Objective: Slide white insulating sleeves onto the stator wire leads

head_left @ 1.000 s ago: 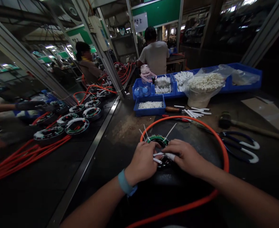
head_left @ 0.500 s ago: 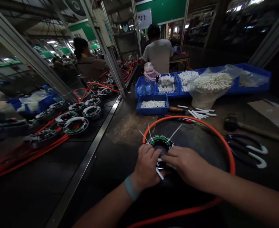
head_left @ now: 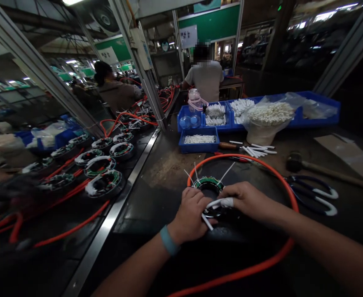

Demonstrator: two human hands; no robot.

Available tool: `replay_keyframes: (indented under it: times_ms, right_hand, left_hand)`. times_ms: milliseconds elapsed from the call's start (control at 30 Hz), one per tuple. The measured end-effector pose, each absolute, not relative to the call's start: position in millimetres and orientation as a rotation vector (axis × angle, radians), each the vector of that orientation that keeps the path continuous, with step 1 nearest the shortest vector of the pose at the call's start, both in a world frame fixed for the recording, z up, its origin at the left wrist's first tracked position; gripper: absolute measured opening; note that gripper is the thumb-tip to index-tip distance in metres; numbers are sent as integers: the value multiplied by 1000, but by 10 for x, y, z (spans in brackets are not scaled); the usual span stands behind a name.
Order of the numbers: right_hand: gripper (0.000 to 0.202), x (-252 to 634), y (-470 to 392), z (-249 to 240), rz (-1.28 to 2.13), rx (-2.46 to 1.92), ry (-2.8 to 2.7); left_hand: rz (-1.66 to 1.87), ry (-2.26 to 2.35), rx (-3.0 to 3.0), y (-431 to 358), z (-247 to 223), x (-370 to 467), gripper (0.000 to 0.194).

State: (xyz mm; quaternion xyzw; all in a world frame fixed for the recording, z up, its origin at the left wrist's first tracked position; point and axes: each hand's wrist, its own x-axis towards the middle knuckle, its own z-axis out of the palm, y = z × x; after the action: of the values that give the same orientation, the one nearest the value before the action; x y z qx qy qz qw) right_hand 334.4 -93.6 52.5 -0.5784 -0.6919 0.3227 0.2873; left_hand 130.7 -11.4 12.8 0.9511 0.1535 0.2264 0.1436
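A ring-shaped part (head_left: 210, 181) with a green and black rim and thin white tubes sticking out lies on the dark table. An orange cable (head_left: 284, 175) loops around it. My left hand (head_left: 192, 214) is closed on the ring's left side, and a white tube (head_left: 207, 222) points out below its fingers. On the right side, my right hand (head_left: 246, 200) has its fingers bent against the ring. White wrapping covers one of its fingers, beside the white bundle on the ring's near edge. The fingertips of both hands are partly hidden.
Blue bins (head_left: 230, 123) of white tubes, a blue tray (head_left: 200, 146), a bagged bundle of tubes (head_left: 268, 119), a mallet (head_left: 294, 161) and scissors (head_left: 315, 196) surround the work. More rings (head_left: 104, 183) line the left bench. A person (head_left: 204, 78) sits ahead.
My right hand has shifted, showing its white-wrapped finger. Another ring now stands at the near end of the left bench's row, and a blurred arm has appeared at the far left.
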Motion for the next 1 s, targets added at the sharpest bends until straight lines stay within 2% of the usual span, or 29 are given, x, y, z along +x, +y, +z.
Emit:
replay_keyframes:
  times_ms: [67, 133, 300, 367, 500, 667, 733, 900, 1000]
  right_hand:
    - [28, 3344, -987, 520, 927, -1473, -1800]
    - [38, 3325, -1048, 502, 862, -1434, -1806]
    - [44, 3241, -1155, 337, 320, -1326, -2050]
    - [46, 3217, -1187, 256, 242, -1279, -2040]
    - [39, 3200, -1210, 177, 427, -1355, -1804]
    - [20, 3166, -1130, 238, 818, -1520, -1433]
    - [21, 3126, -1133, 237, 783, -1527, -1380]
    - [32, 2918, -1356, -13, 504, -1492, -1341]
    - [35, 2794, -1514, -206, 365, -1483, -1329]
  left_hand:
    - [520, 252, 2670, -47, 217, 1213, 62]
    - [468, 122, 2612, 7, 265, 1151, 74]
    - [559, 212, 2645, 1, 173, 1181, 57]
    - [574, 243, 2661, -22, 128, 1203, 54]
    - [573, 240, 2637, 0, 158, 1178, 52]
    - [455, 43, 2554, 102, 248, 1102, 64]
    - [515, 83, 2605, 105, 188, 1117, 55]
    - [921, 294, 2661, -34, -41, 1266, 42]
    - [964, 485, 2582, -133, -5, 1347, 31]
